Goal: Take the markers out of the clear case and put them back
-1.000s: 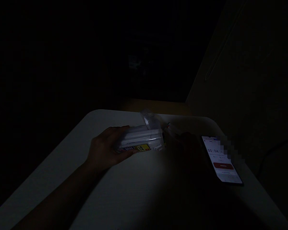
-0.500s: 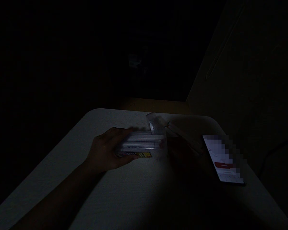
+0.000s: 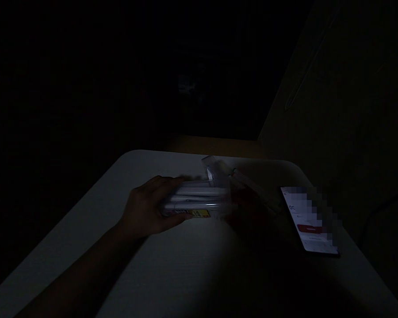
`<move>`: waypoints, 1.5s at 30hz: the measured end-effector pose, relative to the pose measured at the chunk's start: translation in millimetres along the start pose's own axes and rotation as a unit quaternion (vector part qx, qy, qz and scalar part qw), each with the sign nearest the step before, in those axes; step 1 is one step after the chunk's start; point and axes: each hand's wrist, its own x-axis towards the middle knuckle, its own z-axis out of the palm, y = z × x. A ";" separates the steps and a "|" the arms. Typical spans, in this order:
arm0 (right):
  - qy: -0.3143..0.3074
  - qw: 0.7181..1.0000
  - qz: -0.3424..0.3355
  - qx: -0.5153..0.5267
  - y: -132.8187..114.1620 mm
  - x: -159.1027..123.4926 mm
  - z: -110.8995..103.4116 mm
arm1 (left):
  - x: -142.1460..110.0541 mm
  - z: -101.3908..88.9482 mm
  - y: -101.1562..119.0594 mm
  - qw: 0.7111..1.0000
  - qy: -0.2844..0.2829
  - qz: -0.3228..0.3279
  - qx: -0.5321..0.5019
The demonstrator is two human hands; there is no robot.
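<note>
My left hand (image 3: pixel 146 205) is wrapped around the left end of a clear plastic case (image 3: pixel 220 216) on the table, thumb along its near side by a yellow label (image 3: pixel 199 213). Several white pens (image 3: pixel 199 192) lie lengthwise inside it. The case's clear flap (image 3: pixel 212 168) stands up at the open right end. One pen (image 3: pixel 219 206) pokes slightly out of that end. Close to it, my right hand (image 3: pixel 248 205) is a dark reddish shape in deep shadow, its fingers too dark to make out. Beyond it lie white pens (image 3: pixel 252 185).
A lit phone (image 3: pixel 310 225) lies at the right of the pale table (image 3: pixel 152 274). The room around is nearly black. A wall (image 3: pixel 345 110) with a hanging cord (image 3: pixel 301 84) rises on the right.
A pen now shows along the near side of the case, its end sticking out at the right. My right hand has shifted slightly right from the opening; my left hand has stayed put.
</note>
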 end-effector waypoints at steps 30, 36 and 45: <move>0.192 0.976 0.104 0.009 25.7 -12.1 1.0 | -3.9 7.2 2.1 0.998 0.037 -0.051 0.023; 0.162 0.981 0.103 -0.034 31.4 -14.5 -0.6 | -4.5 10.2 2.3 0.995 0.055 -0.079 0.018; 0.107 0.989 0.064 -0.084 25.7 -7.7 -1.0 | -4.9 10.8 1.0 0.995 0.051 -0.081 0.031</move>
